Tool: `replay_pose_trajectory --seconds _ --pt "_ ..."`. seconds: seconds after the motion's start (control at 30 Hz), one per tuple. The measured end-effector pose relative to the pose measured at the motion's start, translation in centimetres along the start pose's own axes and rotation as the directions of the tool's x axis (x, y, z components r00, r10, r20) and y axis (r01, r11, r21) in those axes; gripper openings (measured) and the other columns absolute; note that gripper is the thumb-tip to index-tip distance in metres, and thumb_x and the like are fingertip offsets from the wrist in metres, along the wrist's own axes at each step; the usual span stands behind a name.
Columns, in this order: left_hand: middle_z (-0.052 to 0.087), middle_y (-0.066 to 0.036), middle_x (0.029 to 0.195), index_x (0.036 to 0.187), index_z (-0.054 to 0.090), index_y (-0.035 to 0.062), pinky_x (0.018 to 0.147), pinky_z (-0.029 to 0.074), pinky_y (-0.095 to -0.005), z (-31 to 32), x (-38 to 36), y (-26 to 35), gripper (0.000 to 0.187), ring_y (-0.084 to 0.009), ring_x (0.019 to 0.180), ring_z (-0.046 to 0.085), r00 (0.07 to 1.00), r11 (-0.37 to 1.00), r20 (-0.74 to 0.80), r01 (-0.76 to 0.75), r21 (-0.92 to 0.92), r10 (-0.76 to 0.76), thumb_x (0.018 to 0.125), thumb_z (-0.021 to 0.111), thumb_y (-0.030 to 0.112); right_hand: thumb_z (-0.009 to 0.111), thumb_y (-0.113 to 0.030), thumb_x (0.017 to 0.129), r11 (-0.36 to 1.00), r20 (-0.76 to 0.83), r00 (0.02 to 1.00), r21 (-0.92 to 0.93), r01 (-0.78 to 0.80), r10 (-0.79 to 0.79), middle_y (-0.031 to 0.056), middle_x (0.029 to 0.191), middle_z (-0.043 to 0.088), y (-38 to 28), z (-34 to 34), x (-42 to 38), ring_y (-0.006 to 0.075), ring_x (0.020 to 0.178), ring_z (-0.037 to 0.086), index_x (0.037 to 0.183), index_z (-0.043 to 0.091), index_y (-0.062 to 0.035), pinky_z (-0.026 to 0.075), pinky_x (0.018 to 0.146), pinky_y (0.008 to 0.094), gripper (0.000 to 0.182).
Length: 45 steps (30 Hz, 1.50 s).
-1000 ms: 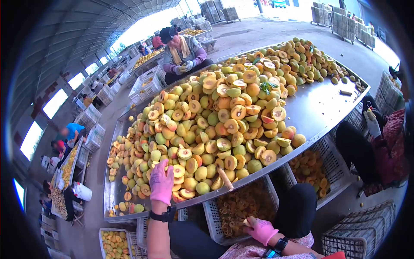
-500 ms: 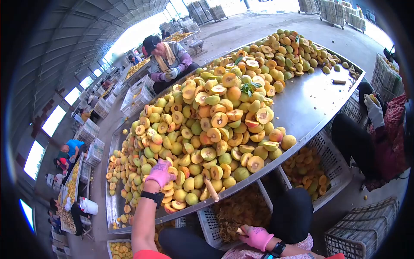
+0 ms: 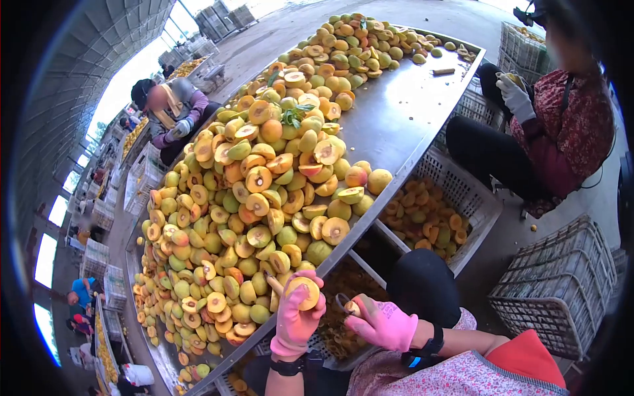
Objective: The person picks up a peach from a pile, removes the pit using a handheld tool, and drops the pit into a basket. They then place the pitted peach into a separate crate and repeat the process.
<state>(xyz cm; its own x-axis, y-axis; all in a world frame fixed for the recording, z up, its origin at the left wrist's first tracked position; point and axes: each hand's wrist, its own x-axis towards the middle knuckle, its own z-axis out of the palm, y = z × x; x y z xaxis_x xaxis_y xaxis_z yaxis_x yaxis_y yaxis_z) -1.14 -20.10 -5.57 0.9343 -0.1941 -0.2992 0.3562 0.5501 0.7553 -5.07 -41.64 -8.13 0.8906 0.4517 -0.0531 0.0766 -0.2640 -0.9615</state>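
A halved peach (image 3: 303, 294) is gripped in the pink-gloved left hand (image 3: 296, 323) beside the near rim (image 3: 353, 234) of a metal table (image 3: 389, 109), flat face apparently turned up for clear sight. The right hand (image 3: 384, 325) is wrapped round a loop-bladed tool (image 3: 353, 308); that rim seemingly keeps heaped peaches (image 3: 228, 218) aboard.

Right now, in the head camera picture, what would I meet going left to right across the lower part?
White bucket → left hand holding a fruit → right hand holding a small tool → grey crate on the floor.
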Motion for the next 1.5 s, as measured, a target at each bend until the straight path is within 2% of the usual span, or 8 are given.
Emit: replay_pose_trajectory --seconds 0.07,0.17,0.3,0.53,0.83,1.23,1.4,1.5 --pt "0.064 -0.009 0.111 0.129 0.054 0.0088 0.056 0.041 -0.0237 0.6 0.4 -1.6 0.039 -0.0138 0.069 0.057 1.0 0.999 0.021 -0.013 0.052 0.012 0.102 0.057 0.037 0.061 -0.033 0.101 0.996 -0.089 0.993 -0.061 0.068 -0.073 0.0166 0.085 0.062 -0.6 0.1 0.4 0.039 0.076 0.065 0.108 0.049 -0.005 0.049 0.064 0.0447 0.032" --pt "0.067 -0.009 0.104 0.123 0.058 0.0077 0.061 0.046 -0.0244 1.2 0.0 -2.5 0.055 -0.0137 0.075 0.06 0.972 0.984 -0.213 -0.068 0.162 0.103 0.106 0.038 0.057 0.061 -0.033 0.101 0.958 -0.028 0.998 -0.282 0.042 -0.052 0.0171 0.085 0.062 -2.7 0.0 0.7 0.0394 0.076 0.064 0.104 0.048 -0.0051 0.049 0.062 0.0458 0.032" --pt "0.068 -0.011 0.107 0.119 0.058 0.0012 0.087 0.05 -0.0292 1.2 -0.6 -3.1 0.064 -0.0162 0.095 0.062 0.903 0.895 -0.232 -0.267 0.359 0.362 0.107 0.034 0.059 0.063 -0.033 0.1 0.943 -0.064 0.99 -0.318 0.099 -0.125 0.0169 0.083 0.061 -2.7 2.5 1.7 0.0391 0.073 0.064 0.102 0.047 -0.0053 0.049 0.06 0.0452 0.032" --pt "0.068 -0.012 0.105 0.118 0.058 0.0017 0.083 0.05 -0.0283 -0.4 -2.0 -3.6 0.061 -0.0159 0.091 0.061 0.79 0.732 -0.218 -0.373 0.571 0.573 0.108 0.032 0.057 0.063 -0.029 0.1 0.919 -0.065 0.987 -0.378 0.112 -0.147 0.0165 0.078 0.06 -3.4 5.4 2.3 0.0374 0.068 0.065 0.102 0.046 -0.0053 0.049 0.055 0.0442 0.029" --pt "0.066 -0.011 0.102 0.114 0.059 0.0022 0.083 0.049 -0.0285 -0.8 -2.2 -3.7 0.062 -0.0157 0.089 0.06 0.73 0.76 -0.307 -0.432 0.485 0.611 0.108 0.032 0.057 0.061 -0.028 0.101 0.896 -0.036 0.986 -0.423 0.132 -0.162 0.0181 0.074 0.061 -4.0 6.6 2.9 0.0386 0.064 0.065 0.103 0.044 -0.004 0.048 0.053 0.0461 0.029" --pt "0.068 -0.012 0.098 0.107 0.062 -0.002 0.094 0.047 -0.0365 -1.6 -2.0 -4.0 0.054 -0.0231 0.092 0.062 0.702 0.675 -0.248 -0.429 0.601 0.668 0.11 0.034 0.044 0.054 -0.029 0.103 0.939 0.09 0.985 -0.298 0.17 -0.15 0.021 0.072 0.063 -3.2 5.8 3.9 0.0431 0.066 0.064 0.104 0.042 -0.0024 0.05 0.057 0.0496 0.03" --pt "0.069 -0.011 0.096 0.103 0.063 -0.0006 0.091 0.049 -0.0382 -1.5 -2.6 -2.9 0.055 -0.0245 0.09 0.063 0.729 0.564 -0.103 -0.423 0.709 0.676 0.109 0.034 0.045 0.053 -0.037 0.104 0.974 0.322 0.93 -0.189 -0.122 0.179 0.0244 0.083 0.067 -5.6 3.6 4.2 0.0431 0.08 0.067 0.108 0.047 -0.0005 0.052 0.069 0.0496 0.037" --pt "0.068 -0.008 0.09 0.095 0.064 0.001 0.078 0.049 -0.034 -1.2 -2.7 -2.4 0.058 -0.0197 0.08 0.061 0.699 0.458 -0.031 -0.434 0.776 0.714 0.107 0.036 0.05 0.052 -0.04 0.105 0.989 0.401 0.906 0.008 -0.147 0.131 0.0242 0.089 0.069 -5.1 3.1 4.0 0.0404 0.086 0.068 0.107 0.052 0.0005 0.052 0.075 0.0474 0.041"
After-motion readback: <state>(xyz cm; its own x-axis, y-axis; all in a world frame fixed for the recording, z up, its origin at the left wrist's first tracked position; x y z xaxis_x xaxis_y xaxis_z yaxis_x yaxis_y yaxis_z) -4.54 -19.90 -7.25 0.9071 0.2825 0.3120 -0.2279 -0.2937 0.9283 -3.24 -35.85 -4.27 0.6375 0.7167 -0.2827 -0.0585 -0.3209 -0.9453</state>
